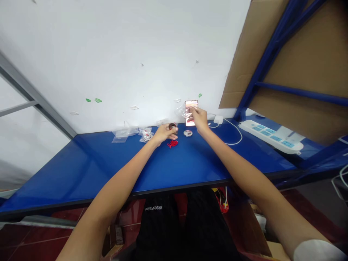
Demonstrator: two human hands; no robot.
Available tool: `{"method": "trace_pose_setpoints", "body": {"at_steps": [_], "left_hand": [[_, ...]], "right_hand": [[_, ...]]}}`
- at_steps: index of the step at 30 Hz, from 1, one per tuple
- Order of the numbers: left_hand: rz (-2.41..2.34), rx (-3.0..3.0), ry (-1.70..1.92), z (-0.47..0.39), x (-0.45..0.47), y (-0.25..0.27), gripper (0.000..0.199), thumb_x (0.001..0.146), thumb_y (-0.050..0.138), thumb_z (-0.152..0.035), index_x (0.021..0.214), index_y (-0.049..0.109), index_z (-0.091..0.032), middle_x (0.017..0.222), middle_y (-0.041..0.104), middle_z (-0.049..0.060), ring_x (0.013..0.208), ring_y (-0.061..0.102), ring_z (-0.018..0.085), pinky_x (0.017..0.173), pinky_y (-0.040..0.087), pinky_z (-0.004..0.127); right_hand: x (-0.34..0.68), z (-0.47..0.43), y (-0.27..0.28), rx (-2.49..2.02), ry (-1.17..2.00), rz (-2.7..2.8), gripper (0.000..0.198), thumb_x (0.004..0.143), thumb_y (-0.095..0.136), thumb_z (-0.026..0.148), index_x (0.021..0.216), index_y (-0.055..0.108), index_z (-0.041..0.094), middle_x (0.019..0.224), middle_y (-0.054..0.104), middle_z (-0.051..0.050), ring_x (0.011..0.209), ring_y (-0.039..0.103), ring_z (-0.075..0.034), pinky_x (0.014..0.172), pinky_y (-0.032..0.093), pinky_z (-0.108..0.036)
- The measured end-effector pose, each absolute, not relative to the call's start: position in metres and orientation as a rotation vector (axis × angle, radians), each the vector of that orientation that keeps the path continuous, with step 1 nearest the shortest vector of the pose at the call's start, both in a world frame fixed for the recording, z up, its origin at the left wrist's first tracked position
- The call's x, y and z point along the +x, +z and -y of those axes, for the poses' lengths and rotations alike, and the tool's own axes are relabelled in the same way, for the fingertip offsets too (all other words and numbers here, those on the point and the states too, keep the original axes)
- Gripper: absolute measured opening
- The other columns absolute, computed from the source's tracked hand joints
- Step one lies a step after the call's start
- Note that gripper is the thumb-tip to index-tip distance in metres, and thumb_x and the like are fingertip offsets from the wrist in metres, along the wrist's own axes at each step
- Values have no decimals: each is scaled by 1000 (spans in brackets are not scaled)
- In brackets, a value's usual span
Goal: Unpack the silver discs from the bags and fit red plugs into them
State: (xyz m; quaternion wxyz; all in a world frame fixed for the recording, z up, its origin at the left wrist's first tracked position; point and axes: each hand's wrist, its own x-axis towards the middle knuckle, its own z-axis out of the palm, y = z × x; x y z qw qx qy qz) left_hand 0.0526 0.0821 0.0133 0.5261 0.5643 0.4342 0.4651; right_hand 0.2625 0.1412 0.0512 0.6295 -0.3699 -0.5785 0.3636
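My left hand (pixel 163 133) is closed around a small dark brown round object (pixel 172 126), too small to make out its kind. Just below that hand, a bundle of red cord (pixel 173 144) lies on the blue table. Between my hands sits a round silver tin-like disc (pixel 187 133). My right hand (pixel 199 117) is raised in front of a phone (pixel 191 121) that leans upright against the wall with its screen lit. Its fingers are pinched on a clear plastic bag (pixel 180 110), which hangs to the left of the phone.
Left of my left hand lie clear plastic bags (pixel 123 134) and round silver packaged pieces (pixel 146 137). A white charger (pixel 218 119) with a looping cable stands right of the phone. Farther right is a white power strip (pixel 272 137) beside a blue metal frame (pixel 265 54). The blue table (pixel 174 168) meets the white wall.
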Motion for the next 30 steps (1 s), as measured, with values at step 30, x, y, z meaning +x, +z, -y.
{"method": "trace_pose_setpoints", "body": {"at_steps": [30], "left_hand": [[-1954, 2510, 520, -90, 19, 15, 46, 108, 55, -62, 98, 75, -21, 107, 75, 15, 97, 72, 32, 79, 47, 36]], "right_hand": [[248, -137, 25, -945, 755, 1692, 35, 83, 76, 53, 83, 78, 18, 86, 76, -5, 86, 67, -24, 80, 49, -35]]}}
